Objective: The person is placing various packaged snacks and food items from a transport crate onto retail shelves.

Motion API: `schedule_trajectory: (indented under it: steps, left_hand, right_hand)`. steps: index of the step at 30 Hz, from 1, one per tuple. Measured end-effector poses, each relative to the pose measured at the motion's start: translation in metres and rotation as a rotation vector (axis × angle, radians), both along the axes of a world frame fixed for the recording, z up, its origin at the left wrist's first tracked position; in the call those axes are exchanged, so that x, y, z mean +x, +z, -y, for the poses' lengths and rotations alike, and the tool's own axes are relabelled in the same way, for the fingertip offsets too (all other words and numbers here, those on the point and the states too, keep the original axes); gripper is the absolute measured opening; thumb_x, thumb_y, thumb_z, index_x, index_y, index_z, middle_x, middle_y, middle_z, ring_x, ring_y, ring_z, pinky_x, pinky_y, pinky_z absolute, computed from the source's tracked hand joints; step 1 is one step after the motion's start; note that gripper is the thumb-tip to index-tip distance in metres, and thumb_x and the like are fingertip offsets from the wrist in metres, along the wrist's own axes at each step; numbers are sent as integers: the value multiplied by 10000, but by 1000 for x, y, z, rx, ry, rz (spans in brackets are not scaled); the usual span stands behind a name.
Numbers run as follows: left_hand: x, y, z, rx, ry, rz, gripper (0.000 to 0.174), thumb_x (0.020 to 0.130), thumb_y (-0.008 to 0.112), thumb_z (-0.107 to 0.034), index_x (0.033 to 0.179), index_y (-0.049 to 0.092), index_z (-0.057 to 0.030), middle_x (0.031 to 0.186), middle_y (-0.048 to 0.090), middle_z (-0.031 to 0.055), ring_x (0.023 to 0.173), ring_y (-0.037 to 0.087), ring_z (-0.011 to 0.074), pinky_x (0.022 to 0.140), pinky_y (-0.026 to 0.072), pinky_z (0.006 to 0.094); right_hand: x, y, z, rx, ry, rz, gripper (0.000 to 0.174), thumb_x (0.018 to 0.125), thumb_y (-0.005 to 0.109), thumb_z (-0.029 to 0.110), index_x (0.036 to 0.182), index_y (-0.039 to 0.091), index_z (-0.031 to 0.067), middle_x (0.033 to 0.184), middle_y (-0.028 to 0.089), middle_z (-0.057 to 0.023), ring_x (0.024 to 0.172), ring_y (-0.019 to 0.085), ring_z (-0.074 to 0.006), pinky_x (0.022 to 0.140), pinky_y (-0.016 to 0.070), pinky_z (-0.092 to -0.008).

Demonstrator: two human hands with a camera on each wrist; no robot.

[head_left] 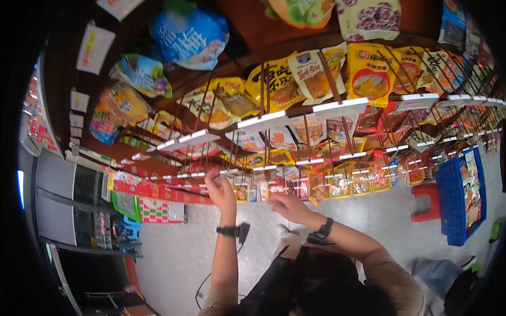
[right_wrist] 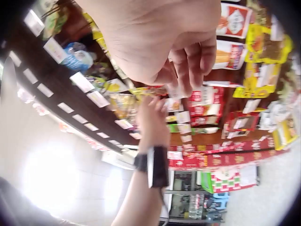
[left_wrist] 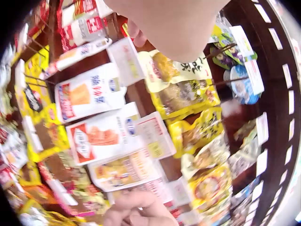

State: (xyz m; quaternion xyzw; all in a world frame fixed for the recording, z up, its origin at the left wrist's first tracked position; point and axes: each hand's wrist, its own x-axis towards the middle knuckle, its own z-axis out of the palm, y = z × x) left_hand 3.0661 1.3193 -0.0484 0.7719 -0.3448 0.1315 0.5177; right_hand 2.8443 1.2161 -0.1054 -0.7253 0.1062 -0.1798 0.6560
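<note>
Snack packets hang on hooks in rows, among them a yellow packet [head_left: 370,73] and a white packet with red print [left_wrist: 104,133]. My left hand [head_left: 222,195] is raised in front of the lower rows, fingers loosely bent, with nothing seen in it; its palm side [left_wrist: 176,23] fills the top of the left wrist view. To its right is my right hand [head_left: 292,208], also before the lower packets. In the right wrist view the right hand [right_wrist: 160,42] has its fingers bent loosely downward, and no held thing shows. Whether either touches a packet I cannot tell.
White price tags [head_left: 340,108] stick out at the hook ends. A blue crate [head_left: 452,200] of packets stands at the right, beside a red stool [head_left: 425,202]. A green basket [head_left: 125,205] is at the left. Grey floor [head_left: 174,247] lies below the shelves.
</note>
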Motion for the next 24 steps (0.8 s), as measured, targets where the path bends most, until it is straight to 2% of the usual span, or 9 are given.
schedule_trajectory:
  steps: [4, 6, 8, 10, 12, 20, 21, 22, 24]
  left_hand:
    - [-83, -70, -116, 388, -45, -478, 237, 947, 550, -100, 1159, 533, 4, 900, 636, 100, 714, 595, 142, 612, 492, 272]
    - [-114, -184, -213, 339, -4, -864, 240, 959, 514, -118, 1166, 545, -2, 847, 653, 81, 668, 601, 116, 575, 491, 260]
    - [-169, -248, -323, 403, 209, -1325, 234, 958, 535, -179, 1131, 563, -25, 875, 649, 79, 698, 616, 149, 595, 515, 287]
    - [-237, -305, -469, 1205, -188, -987, 179, 894, 570, -215, 912, 638, -51, 809, 650, 100, 709, 634, 173, 604, 523, 332]
    - [-304, -279, -541, 1754, -544, -537, 179, 849, 594, -212, 812, 652, -47, 754, 646, 115, 697, 639, 185, 614, 527, 357]
    - [-382, -265, -549, 1578, -215, -807, 176, 855, 584, -191, 834, 647, -28, 834, 677, 143, 748, 676, 207, 635, 543, 360]
    - [-378, -279, -539, 1526, -217, -731, 176, 856, 582, -188, 837, 646, -25, 845, 681, 146, 755, 681, 209, 637, 545, 360]
    - [-368, -296, -525, 1379, -146, -792, 176, 856, 581, -185, 840, 646, -23, 855, 685, 149, 761, 686, 212, 640, 547, 360]
    - [-340, -337, -460, 165, 418, -1554, 254, 952, 517, -241, 1012, 615, -15, 936, 685, 99, 822, 678, 200, 681, 564, 308]
  right_hand:
    - [-79, -184, 4, 393, 117, -279, 137, 856, 549, 54, 933, 661, 68, 837, 661, 0, 750, 591, -83, 614, 498, -262]
    - [-157, -303, 16, -88, -14, -565, 102, 805, 583, 96, 785, 682, 77, 796, 679, -72, 707, 638, -191, 666, 512, -339]
    - [-253, -424, 37, -616, 412, -1078, 153, 786, 621, 211, 839, 738, 128, 879, 713, -102, 816, 688, -264, 725, 544, -370]
    - [-374, -524, 41, -672, 126, -1482, 165, 776, 620, 206, 855, 752, 145, 910, 724, -97, 825, 697, -277, 737, 562, -388]
    - [-404, -477, 49, -671, 200, -1538, 202, 808, 592, 186, 898, 749, 96, 1005, 717, -121, 892, 694, -304, 781, 569, -409]
    - [-389, -429, 43, -715, 78, -1149, 88, 704, 675, 160, 774, 726, 145, 878, 692, -62, 887, 665, -247, 772, 554, -362]
    - [-373, -396, 40, -200, -90, -1070, 134, 742, 610, 154, 801, 728, 133, 928, 701, -125, 923, 663, -324, 795, 551, -427]
    - [-365, -395, 41, -934, 310, -815, 124, 731, 622, 176, 790, 725, 142, 917, 692, -106, 899, 658, -311, 773, 551, -427]
    - [-343, -410, 33, -746, 249, -706, 154, 745, 618, 236, 800, 723, 139, 922, 683, -91, 907, 655, -278, 783, 549, -408]
